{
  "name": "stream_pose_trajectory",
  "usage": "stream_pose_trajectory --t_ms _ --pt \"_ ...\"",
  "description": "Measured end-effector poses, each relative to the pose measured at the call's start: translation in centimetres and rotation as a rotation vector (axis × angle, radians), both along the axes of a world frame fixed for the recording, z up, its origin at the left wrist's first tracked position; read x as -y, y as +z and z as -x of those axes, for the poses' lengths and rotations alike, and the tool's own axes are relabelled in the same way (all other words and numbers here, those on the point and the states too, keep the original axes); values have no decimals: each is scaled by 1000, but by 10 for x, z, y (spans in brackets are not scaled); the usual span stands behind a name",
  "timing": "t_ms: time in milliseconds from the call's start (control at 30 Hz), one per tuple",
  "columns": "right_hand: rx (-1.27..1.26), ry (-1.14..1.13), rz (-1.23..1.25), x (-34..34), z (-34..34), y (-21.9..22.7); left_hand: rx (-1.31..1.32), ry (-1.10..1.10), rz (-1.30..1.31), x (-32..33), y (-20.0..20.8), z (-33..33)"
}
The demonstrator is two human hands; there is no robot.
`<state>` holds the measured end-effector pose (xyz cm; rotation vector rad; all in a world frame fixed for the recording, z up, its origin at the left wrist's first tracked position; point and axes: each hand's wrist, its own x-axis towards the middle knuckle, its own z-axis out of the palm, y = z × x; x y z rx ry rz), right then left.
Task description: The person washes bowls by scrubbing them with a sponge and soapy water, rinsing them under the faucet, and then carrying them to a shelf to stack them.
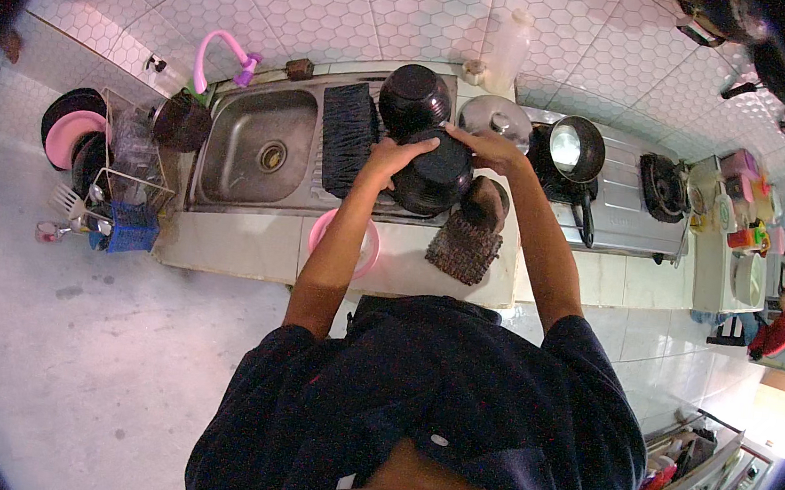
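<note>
Two hands [397, 160] [493, 151] hold one black bowl [433, 178] beside another bowl [415, 98].

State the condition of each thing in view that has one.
Black bowl, held between left hand and right hand.
Second black bowl, not held.
Pink faucet, no running water visible.
Sink basin, no standing water visible.
Frying pan, upright on stove.
Translucent bottle, standing upright.
Brown cloth, spread on counter.
</note>
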<state>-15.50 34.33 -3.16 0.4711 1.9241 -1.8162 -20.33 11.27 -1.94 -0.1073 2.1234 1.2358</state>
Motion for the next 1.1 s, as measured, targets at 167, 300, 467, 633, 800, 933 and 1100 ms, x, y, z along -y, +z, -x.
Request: stream_pose_trajectory --t_ms 167,300,467,633,800,933,1100 --pt "-76 -43 -40 14 1 11 -29 31 -28 10 12 -6" --pt "-256 -102 -196 17 -9 43 -201 -86 -314 11 65 -22" --pt "-368 -313 116 46 -17 103 -451 131 -241 27 106 -37" --pt "-434 -441 357 80 -16 116 -259 196 -924 76 125 -47" --pt "-667 -463 130 160 -34 106 -269 276 -1140 177 97 -75" --pt "-790 -174 -17 212 -63 56 -341 588 -1173 243 83 -111" --pt "-961 323 -782 277 -85 -19 -387 840 -893 306 67 -134"
